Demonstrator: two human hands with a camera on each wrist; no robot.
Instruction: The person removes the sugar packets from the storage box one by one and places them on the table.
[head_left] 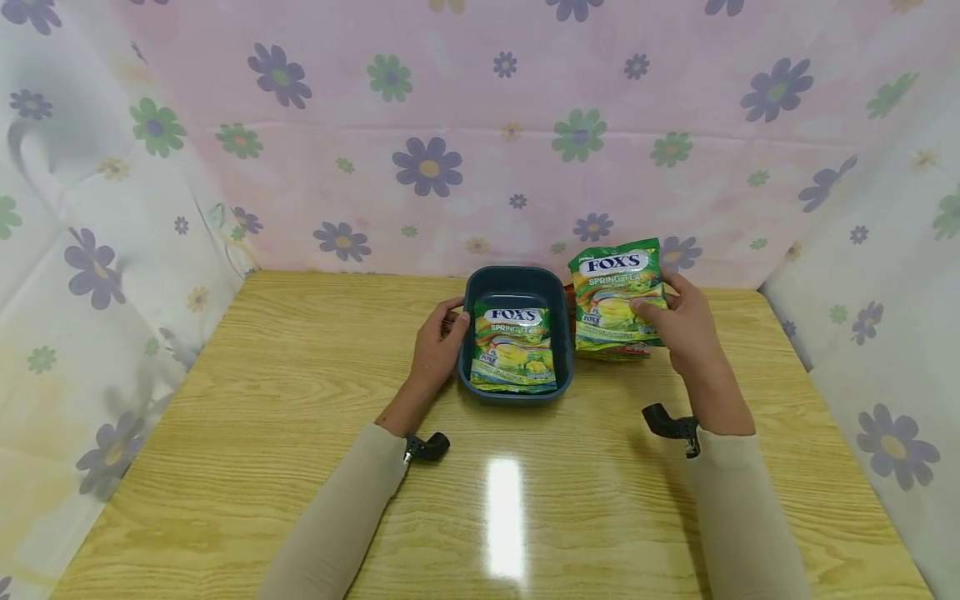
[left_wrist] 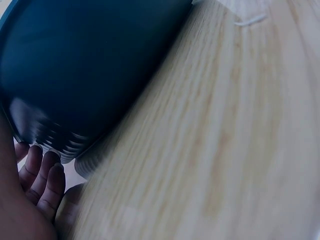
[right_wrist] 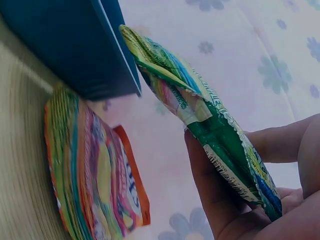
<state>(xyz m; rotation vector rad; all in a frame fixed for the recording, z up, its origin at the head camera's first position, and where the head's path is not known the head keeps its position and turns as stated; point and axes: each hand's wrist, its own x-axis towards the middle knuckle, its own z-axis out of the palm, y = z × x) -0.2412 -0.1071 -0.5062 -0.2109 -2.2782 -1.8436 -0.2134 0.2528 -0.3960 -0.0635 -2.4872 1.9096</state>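
A dark blue-green plastic tub [head_left: 516,398] stands on the wooden table, with a green Fox's Spring Tea candy bag [head_left: 513,350] lying face up inside. At its left side, my left hand [head_left: 438,346] holds the tub, thumb at the rim and fingertips against the ribbed outer wall [left_wrist: 60,145]. My right hand [head_left: 684,321] pinches a second green candy bag [head_left: 617,292] by its right edge, thumb in front and fingers behind. That bag is raised just right of the tub. Below it, another candy bag with red-orange edges [right_wrist: 100,170] lies on the table, mostly covered in the head view.
The wooden table [head_left: 300,367] reaches back to a flowered pink cloth wall [head_left: 480,183], with more flowered cloth at both sides. A black wrist mount [head_left: 671,423] sticks out from the right sleeve, and another mount [head_left: 427,447] from the left one.
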